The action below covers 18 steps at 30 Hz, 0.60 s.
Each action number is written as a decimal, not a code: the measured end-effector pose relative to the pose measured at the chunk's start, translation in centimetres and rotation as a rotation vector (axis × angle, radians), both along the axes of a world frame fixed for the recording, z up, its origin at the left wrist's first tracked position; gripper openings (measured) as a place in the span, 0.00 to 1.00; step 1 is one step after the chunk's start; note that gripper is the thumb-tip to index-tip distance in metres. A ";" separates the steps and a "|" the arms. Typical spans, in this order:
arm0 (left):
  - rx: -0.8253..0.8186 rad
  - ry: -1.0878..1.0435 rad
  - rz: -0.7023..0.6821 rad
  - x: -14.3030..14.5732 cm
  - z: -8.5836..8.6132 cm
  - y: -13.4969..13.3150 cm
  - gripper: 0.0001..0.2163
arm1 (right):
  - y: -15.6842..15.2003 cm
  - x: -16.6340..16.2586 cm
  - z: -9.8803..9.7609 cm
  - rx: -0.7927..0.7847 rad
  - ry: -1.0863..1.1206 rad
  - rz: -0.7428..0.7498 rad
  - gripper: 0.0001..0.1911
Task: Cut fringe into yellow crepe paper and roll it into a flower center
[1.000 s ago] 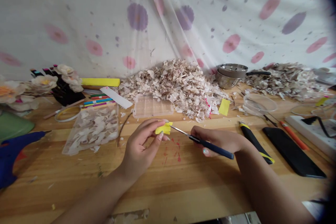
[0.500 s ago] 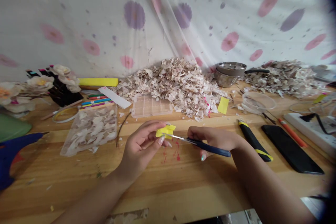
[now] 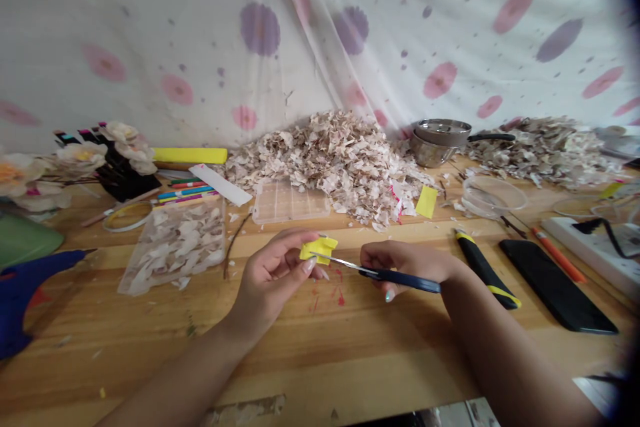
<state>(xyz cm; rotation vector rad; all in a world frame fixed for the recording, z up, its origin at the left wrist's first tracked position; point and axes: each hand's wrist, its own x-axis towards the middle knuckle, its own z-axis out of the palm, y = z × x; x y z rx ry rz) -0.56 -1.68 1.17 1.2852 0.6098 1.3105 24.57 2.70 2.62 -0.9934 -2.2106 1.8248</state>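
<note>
Between the thumb and fingers of my left hand (image 3: 273,273) is a small folded piece of yellow paper (image 3: 320,249). My right hand (image 3: 403,263) is closed around scissors with dark blue handles (image 3: 413,280), seen nearly edge-on. Their thin metal blades point left and meet the yellow paper close to my left fingertips. Whether the blades are apart is hard to make out. Both hands are above the wooden table (image 3: 300,353), over some red marks on its surface.
Behind my hands lie a heap of pale flakes (image 3: 345,160), a clear compartment box (image 3: 290,203) and a yellow paper piece (image 3: 427,201). At right are a black-and-yellow cutter (image 3: 483,267) and a phone (image 3: 557,287). A blue glue gun (image 3: 30,290) lies at left.
The view has shifted slightly. My hands, the yellow paper and the scissors keep nearly the same position relative to one another.
</note>
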 end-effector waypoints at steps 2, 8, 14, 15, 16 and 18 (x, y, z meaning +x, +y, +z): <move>-0.001 -0.003 0.000 0.1 0.0 0.1 0.13 | 0.0 0.0 0.0 -0.009 0.002 -0.003 0.26; -0.001 -0.003 -0.008 0.2 0.0 0.2 0.13 | 0.2 0.3 0.0 -0.027 0.018 -0.003 0.26; -0.005 0.010 -0.004 0.2 0.0 0.1 0.13 | 0.2 0.6 -0.1 -0.018 -0.013 -0.007 0.26; -0.008 0.014 -0.001 0.2 0.0 0.1 0.13 | 0.2 0.6 -0.1 -0.017 -0.016 -0.004 0.26; -0.011 0.017 0.000 0.2 0.0 0.1 0.13 | 0.2 0.6 0.0 -0.017 -0.015 -0.002 0.26; -0.011 0.019 -0.001 0.2 0.0 0.1 0.13 | 0.2 0.7 0.0 -0.020 -0.015 -0.001 0.25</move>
